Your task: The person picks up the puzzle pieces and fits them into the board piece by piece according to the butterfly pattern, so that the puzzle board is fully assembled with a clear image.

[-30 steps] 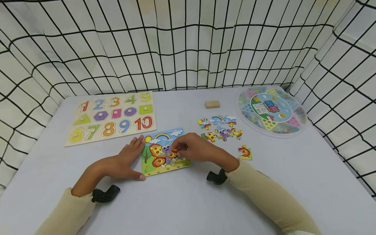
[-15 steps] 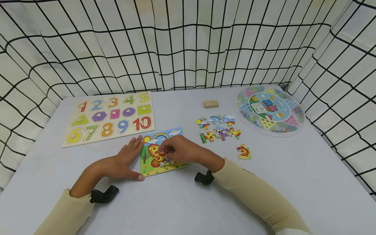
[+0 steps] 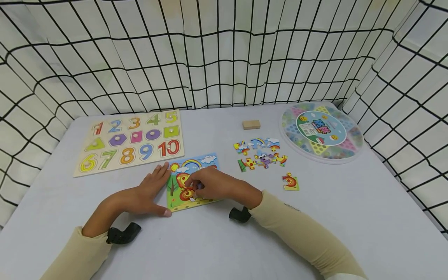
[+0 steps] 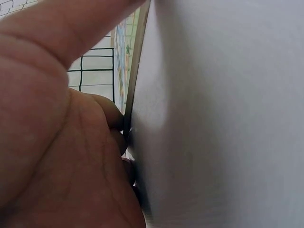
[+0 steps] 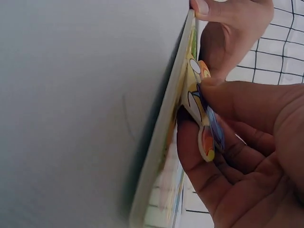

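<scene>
The butterfly picture board (image 3: pixel 177 203) lies on the table, its left side touched by the left hand (image 3: pixel 143 198), whose fingers are straight and spread along that edge. Over the middle of the board, the right hand (image 3: pixel 215 183) pinches a puzzle piece (image 5: pixel 207 141) between thumb and fingers; in the right wrist view the piece stands tilted against the board's face. In the left wrist view the left hand (image 4: pixel 71 142) has its fingertips at the board's edge (image 4: pixel 135 71). The right hand hides part of the picture.
Joined puzzle pieces (image 3: pixel 265 158) lie right of the board, with a single piece (image 3: pixel 290 182) nearer the front. Behind them sit a wooden block (image 3: pixel 251 124) and a round game box (image 3: pixel 322 130). A number board (image 3: pixel 131 142) lies at back left, black netting (image 3: pixel 218 62) beyond.
The right hand has moved left across the board with the piece pinched in it, and slightly down in the last half second. The left hand stays at the board's left edge.
</scene>
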A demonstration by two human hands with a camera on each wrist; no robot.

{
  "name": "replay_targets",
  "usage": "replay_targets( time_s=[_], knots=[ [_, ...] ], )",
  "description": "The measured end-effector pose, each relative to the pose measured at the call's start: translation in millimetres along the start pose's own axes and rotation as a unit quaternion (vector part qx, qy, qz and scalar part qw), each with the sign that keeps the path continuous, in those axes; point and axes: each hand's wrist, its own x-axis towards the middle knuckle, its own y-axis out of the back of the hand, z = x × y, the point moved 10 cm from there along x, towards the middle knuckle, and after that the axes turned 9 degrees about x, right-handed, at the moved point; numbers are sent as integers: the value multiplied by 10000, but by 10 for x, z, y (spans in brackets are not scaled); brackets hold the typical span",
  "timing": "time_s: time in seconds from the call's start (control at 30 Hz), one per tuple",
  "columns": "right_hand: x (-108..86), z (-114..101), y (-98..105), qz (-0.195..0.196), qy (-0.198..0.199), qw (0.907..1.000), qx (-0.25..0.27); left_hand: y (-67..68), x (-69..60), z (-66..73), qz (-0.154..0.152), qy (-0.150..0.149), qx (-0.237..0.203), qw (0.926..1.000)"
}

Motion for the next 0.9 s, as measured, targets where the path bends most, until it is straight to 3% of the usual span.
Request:
replay_targets(
  time_s=[0.37,0.9],
  knots=[
    [18,-29,-5,82,6,9982,-593,11,-7,18,58,-23,-1,10000],
    [33,2,-16,48,-70,9981,-606,-4,0,0,18,-85,-24,10000]
  ],
)
